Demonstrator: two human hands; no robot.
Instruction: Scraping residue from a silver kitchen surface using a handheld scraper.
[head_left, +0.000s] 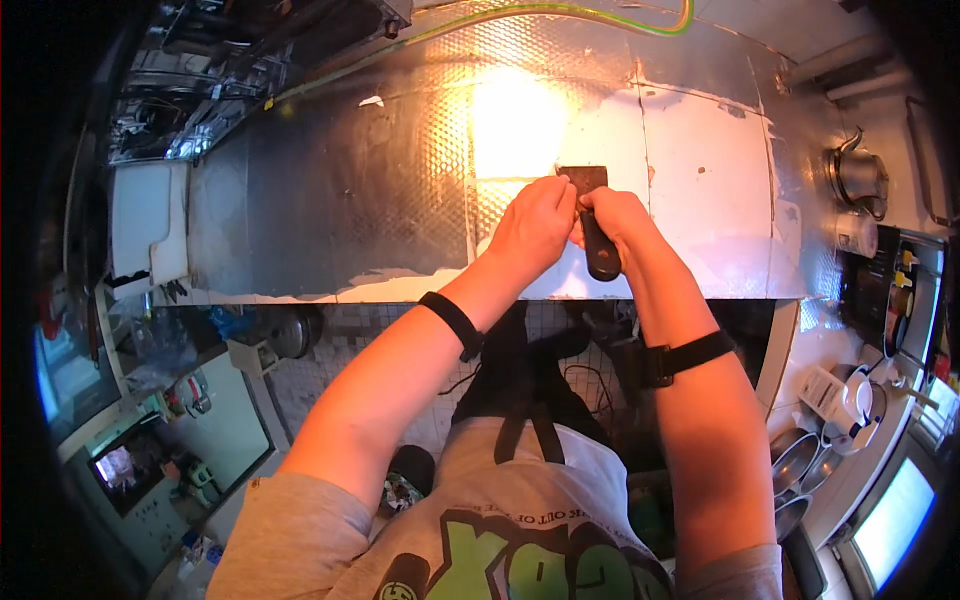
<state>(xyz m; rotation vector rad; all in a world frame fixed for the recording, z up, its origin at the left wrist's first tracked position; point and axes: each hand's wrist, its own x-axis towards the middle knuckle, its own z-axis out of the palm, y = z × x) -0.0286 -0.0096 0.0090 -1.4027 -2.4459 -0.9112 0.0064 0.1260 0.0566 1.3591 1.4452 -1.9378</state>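
Observation:
My right hand grips a scraper with a broad, dark, rusty-looking blade and a black handle. The handle points back towards me. Against the blade's left side, my left hand is curled with its fingertips bunched together; whether it pinches the blade or something small on it is hidden. Both hands are over a counter covered partly by an embossed silver foil sheet. To the right, white tiles lie bare, and the foil has a ragged edge along the front.
A hose crosses the back of the counter. At the far left are a gas stove and a white board. A metal kettle and a white tub stand at right, with metal bowls lower down.

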